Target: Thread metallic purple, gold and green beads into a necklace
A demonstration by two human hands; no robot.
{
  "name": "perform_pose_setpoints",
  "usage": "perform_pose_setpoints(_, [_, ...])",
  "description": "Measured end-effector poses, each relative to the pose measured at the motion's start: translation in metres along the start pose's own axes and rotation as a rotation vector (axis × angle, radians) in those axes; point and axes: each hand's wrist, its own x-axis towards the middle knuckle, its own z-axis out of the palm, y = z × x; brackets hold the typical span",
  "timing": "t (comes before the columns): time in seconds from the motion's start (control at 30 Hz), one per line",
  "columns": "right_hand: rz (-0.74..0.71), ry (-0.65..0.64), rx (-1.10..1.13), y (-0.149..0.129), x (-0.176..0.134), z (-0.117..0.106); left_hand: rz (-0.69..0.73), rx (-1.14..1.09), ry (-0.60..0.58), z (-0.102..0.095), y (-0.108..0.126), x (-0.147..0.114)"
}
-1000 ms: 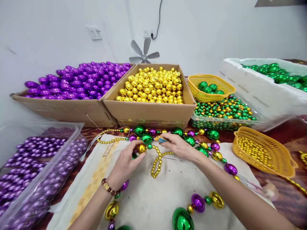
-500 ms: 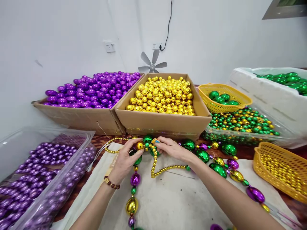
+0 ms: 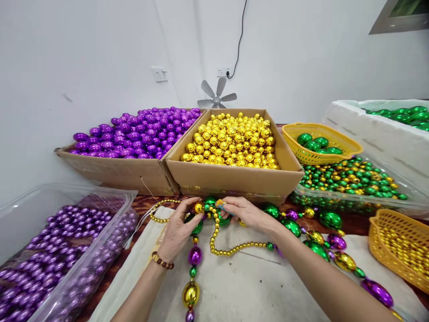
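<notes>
My left hand (image 3: 176, 236) has its thumb and fingers closed round a shiny gold bead (image 3: 199, 207) on a bead necklace (image 3: 195, 256) of purple, green and gold beads. Beside that bead are green beads (image 3: 211, 202). My right hand (image 3: 250, 218) pinches a small orange-and-blue tool (image 3: 220, 204) close to them; its exact kind is hidden by the fingers. From between the hands a string of small gold beads (image 3: 231, 252) loops down onto the pale cloth (image 3: 234, 286) and ends rightward at a small green bead. More of the necklace (image 3: 331, 220) lies to the right.
Behind my hands stand cardboard boxes of purple beads (image 3: 100, 167) and gold beads (image 3: 234, 176). A clear tub (image 3: 125, 201) of purple beads is at left. On the right are yellow baskets (image 3: 348, 145), a tub of green and gold beads (image 3: 355, 176) and a white foam box (image 3: 375, 129).
The view has shifted slightly, so everything sits a little lower and further right. Both hands keep their holds, and the orange-and-blue tool in my right hand has turned slightly.
</notes>
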Motion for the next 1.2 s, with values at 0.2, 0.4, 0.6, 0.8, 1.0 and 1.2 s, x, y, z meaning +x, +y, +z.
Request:
perform_pose_setpoints(0.2, [0.030,0.079,-0.149,0.002,0.017,0.000,0.002,-0.086,0.008,0.004,0.002,0.002])
perform_pose_setpoints(0.4, [0.012,0.158,-0.374,0.000,0.028,0.004,0.001,-0.104,0.004,0.003,0.001,0.001])
perform_pose_setpoints(0.6, [0.002,0.176,-0.524,-0.006,0.028,0.006,-0.011,-0.134,-0.014,0.003,0.007,0.001])
perform_pose_setpoints(0.8, [-0.009,0.175,-0.595,-0.009,0.027,0.009,-0.022,-0.143,-0.015,0.004,0.008,0.001])
perform_pose_setpoints(1.0, [-0.012,0.170,-0.633,-0.011,0.027,0.008,-0.031,-0.154,-0.017,0.004,0.005,0.001])
perform_pose_setpoints(1.2, [-0.031,0.155,-0.656,-0.010,0.026,0.006,-0.027,-0.140,-0.031,0.003,0.006,0.001])
